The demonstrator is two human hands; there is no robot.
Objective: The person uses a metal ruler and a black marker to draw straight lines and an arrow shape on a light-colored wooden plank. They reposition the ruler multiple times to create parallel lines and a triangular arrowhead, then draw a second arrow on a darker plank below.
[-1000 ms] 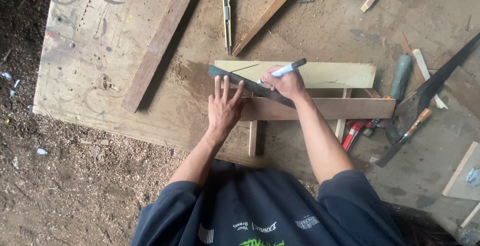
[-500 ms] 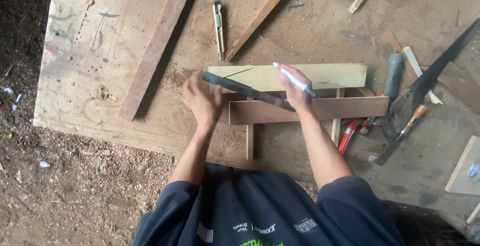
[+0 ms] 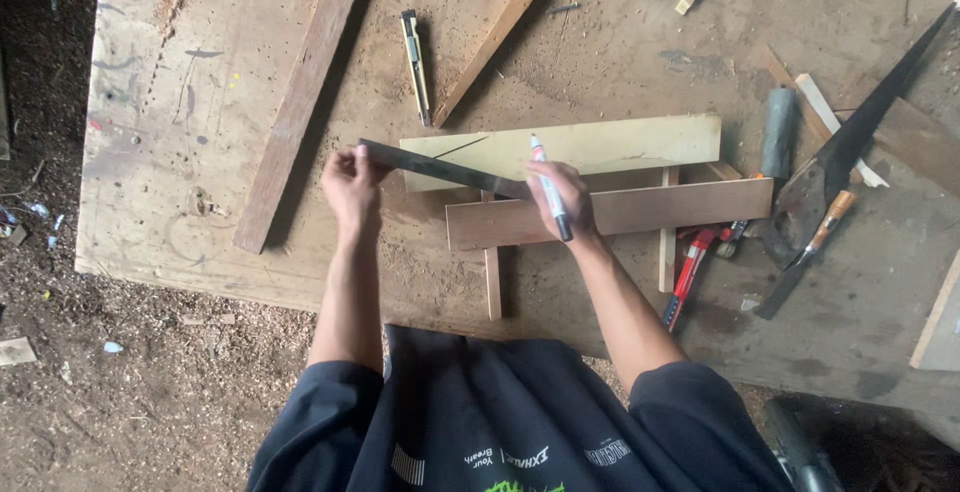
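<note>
The left hand (image 3: 352,184) pinches the dark metal ruler's (image 3: 440,168) end; the right hand (image 3: 562,197) clasps a white marker (image 3: 549,190) over the pale board (image 3: 600,144).

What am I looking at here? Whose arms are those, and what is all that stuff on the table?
The camera sits on a person's head and looks straight down, so you see their own two arms. The left hand grips one end of a long dark metal ruler. The right hand holds a white marker pen and rests on the ruler's other end. The ruler lies across a pale wooden board, beside a browner plank. Around them, on the worn wooden worktable, lie a handsaw, a red utility knife and spare wood strips.
</note>
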